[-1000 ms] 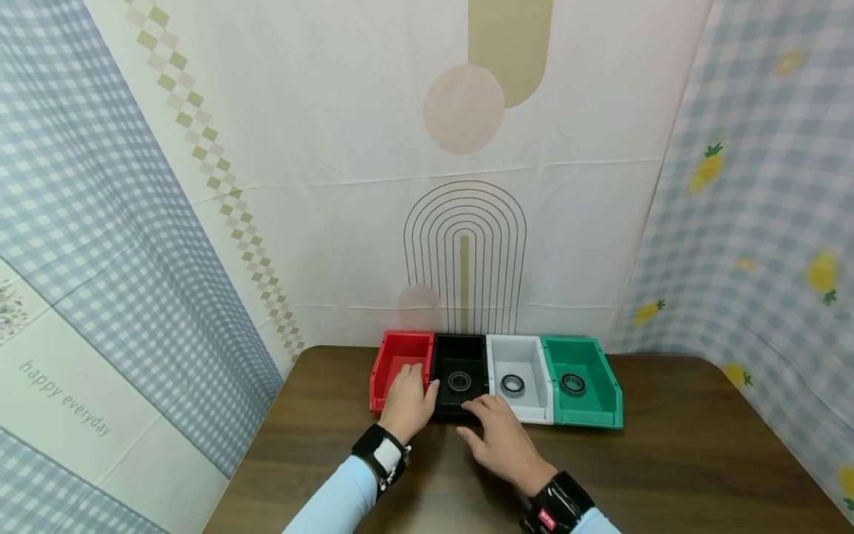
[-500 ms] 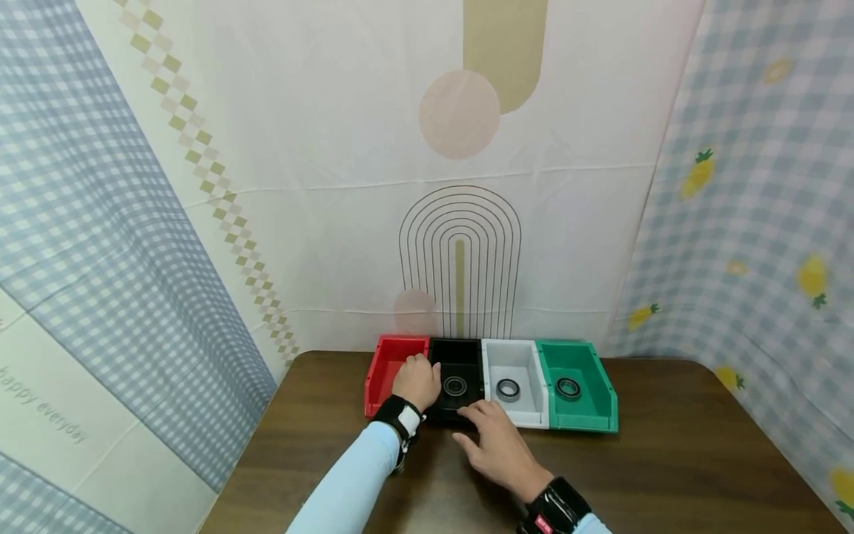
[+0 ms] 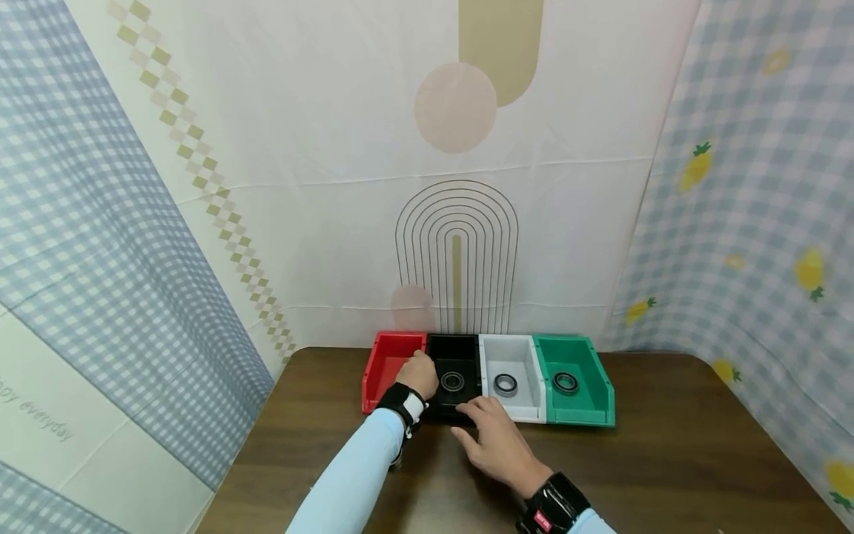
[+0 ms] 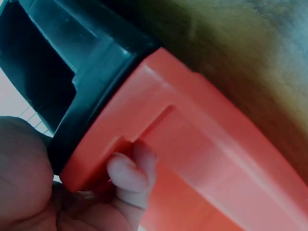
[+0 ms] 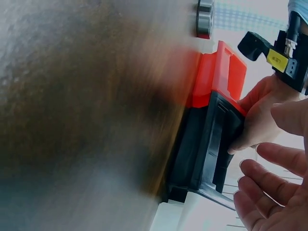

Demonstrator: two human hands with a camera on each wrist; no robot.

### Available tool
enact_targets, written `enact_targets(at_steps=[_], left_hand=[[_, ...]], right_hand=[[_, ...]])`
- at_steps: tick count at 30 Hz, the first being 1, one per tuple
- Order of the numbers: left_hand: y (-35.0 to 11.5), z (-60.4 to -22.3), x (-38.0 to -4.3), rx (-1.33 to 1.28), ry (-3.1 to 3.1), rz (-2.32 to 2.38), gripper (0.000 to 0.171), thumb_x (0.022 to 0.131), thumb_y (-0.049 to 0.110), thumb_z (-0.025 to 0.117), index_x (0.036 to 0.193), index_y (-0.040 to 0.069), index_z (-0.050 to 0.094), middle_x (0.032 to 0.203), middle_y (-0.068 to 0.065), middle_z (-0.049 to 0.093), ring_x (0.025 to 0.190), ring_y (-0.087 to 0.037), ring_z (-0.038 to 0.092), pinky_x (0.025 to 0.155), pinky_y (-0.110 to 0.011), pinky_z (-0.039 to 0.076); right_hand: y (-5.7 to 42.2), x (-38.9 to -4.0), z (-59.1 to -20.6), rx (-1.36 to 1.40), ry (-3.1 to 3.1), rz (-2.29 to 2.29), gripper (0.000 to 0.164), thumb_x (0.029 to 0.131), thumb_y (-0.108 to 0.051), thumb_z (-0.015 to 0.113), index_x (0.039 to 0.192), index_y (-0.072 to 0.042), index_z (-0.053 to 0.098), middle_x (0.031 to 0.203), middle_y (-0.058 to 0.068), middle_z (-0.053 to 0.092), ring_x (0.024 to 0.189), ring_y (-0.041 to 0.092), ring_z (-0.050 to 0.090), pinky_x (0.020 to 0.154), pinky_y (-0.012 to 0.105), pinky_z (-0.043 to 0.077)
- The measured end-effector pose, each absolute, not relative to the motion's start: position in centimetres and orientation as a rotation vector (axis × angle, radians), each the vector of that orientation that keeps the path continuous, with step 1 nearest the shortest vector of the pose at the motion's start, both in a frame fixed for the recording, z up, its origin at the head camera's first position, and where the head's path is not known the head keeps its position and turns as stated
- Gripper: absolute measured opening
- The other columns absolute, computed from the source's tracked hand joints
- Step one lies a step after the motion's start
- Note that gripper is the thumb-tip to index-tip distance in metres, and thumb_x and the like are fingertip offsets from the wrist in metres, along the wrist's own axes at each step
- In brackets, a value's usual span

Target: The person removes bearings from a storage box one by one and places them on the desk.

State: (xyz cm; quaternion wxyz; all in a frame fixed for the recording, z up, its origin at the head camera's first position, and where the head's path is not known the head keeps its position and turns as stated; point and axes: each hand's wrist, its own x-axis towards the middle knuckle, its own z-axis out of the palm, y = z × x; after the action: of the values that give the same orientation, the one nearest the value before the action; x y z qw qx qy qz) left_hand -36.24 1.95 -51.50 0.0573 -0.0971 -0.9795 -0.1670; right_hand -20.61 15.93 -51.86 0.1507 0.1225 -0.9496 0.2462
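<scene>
My left hand reaches over the wall shared by the red bin and the black bin. In the left wrist view its fingers curl over the red rim, with the base of the thumb on the black side. My right hand hovers by the black bin's front edge, fingers loosely spread and holding nothing. One ball bearing lies flat in the black bin. Another bearing is in the white bin, and a third bearing in the green bin.
A silver ring-shaped metal piece sits on the table in front of the red bin, mostly hidden by my left forearm in the head view. The bins stand side by side on the brown wooden table, with a patterned cloth behind them.
My left hand has moved from the red bin's front part back and right onto the wall shared with the black bin. The right hand stays in place; the head view shifts slightly.
</scene>
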Motion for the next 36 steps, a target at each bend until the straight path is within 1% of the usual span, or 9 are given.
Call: enact_targets(at_steps=[4, 9, 14, 19, 23, 27, 31, 36], left_hand=[[2.0, -51.7, -36.5, -0.305, -3.018, -0.527, 0.029, 0.098, 0.012, 0.070, 0.112, -0.010, 0.059, 0.092, -0.023, 0.073, 0.084, -0.037, 0.076, 0.077, -0.048, 0.065], [1.9, -52.0, -36.6, -0.331, -3.027, -0.489, 0.034, 0.100, 0.012, 0.068, 0.119, -0.013, 0.056, 0.097, -0.024, 0.076, 0.084, -0.036, 0.078, 0.078, -0.048, 0.065], [1.9, -52.3, -36.8, -0.360, -3.010, -0.425, 0.036, 0.101, 0.012, 0.067, 0.121, -0.014, 0.055, 0.092, -0.023, 0.077, 0.080, -0.033, 0.078, 0.076, -0.046, 0.066], [1.9, -52.6, -36.9, -0.403, -2.991, -0.382, 0.035, 0.101, 0.012, 0.066, 0.121, -0.014, 0.054, 0.085, -0.022, 0.077, 0.073, -0.032, 0.078, 0.071, -0.045, 0.065], [1.9, -52.7, -36.8, -0.419, -2.990, -0.388, 0.031, 0.101, 0.011, 0.065, 0.118, -0.013, 0.053, 0.084, -0.021, 0.076, 0.072, -0.032, 0.077, 0.070, -0.045, 0.065], [1.9, -52.7, -36.7, -0.419, -2.998, -0.382, 0.034, 0.100, 0.011, 0.066, 0.120, -0.013, 0.052, 0.081, -0.021, 0.075, 0.073, -0.032, 0.077, 0.071, -0.045, 0.065], [1.9, -52.7, -36.8, -0.411, -3.013, -0.393, 0.041, 0.100, 0.011, 0.067, 0.127, -0.015, 0.051, 0.079, -0.020, 0.075, 0.072, -0.031, 0.077, 0.071, -0.044, 0.065], [2.0, -52.4, -36.7, -0.398, -3.037, -0.400, 0.050, 0.101, 0.011, 0.067, 0.137, -0.018, 0.048, 0.080, -0.021, 0.075, 0.072, -0.031, 0.076, 0.070, -0.042, 0.065]], right_hand=[[16.0, -20.5, -52.2, 0.358, -2.733, 0.714, 0.036, 0.099, -0.030, 0.077, 0.127, -0.009, 0.075, 0.115, 0.003, 0.071, 0.108, 0.017, 0.060, 0.094, 0.042, 0.054], [16.1, -20.5, -52.3, 0.363, -2.721, 0.706, 0.035, 0.099, -0.030, 0.077, 0.127, -0.009, 0.075, 0.115, 0.002, 0.072, 0.108, 0.018, 0.062, 0.096, 0.043, 0.054], [16.1, -20.7, -52.3, 0.371, -2.717, 0.688, 0.034, 0.099, -0.030, 0.076, 0.126, -0.010, 0.075, 0.113, 0.000, 0.071, 0.109, 0.018, 0.062, 0.096, 0.043, 0.054], [16.0, -20.8, -52.3, 0.381, -2.713, 0.692, 0.033, 0.098, -0.030, 0.077, 0.124, -0.009, 0.076, 0.112, 0.000, 0.071, 0.107, 0.018, 0.062, 0.095, 0.042, 0.054], [15.9, -20.8, -52.4, 0.377, -2.714, 0.685, 0.033, 0.098, -0.030, 0.077, 0.124, -0.010, 0.076, 0.112, -0.002, 0.070, 0.105, 0.016, 0.061, 0.094, 0.041, 0.053], [15.9, -20.7, -52.5, 0.374, -2.715, 0.679, 0.033, 0.098, -0.030, 0.077, 0.124, -0.010, 0.076, 0.112, -0.003, 0.070, 0.106, 0.016, 0.061, 0.095, 0.040, 0.053], [16.0, -20.7, -52.2, 0.369, -2.733, 0.696, 0.034, 0.099, -0.031, 0.076, 0.125, -0.010, 0.076, 0.113, -0.001, 0.070, 0.107, 0.017, 0.061, 0.096, 0.042, 0.053], [16.1, -20.7, -51.9, 0.352, -2.746, 0.677, 0.033, 0.099, -0.031, 0.077, 0.126, -0.012, 0.076, 0.113, -0.002, 0.070, 0.109, 0.017, 0.061, 0.096, 0.042, 0.054]])
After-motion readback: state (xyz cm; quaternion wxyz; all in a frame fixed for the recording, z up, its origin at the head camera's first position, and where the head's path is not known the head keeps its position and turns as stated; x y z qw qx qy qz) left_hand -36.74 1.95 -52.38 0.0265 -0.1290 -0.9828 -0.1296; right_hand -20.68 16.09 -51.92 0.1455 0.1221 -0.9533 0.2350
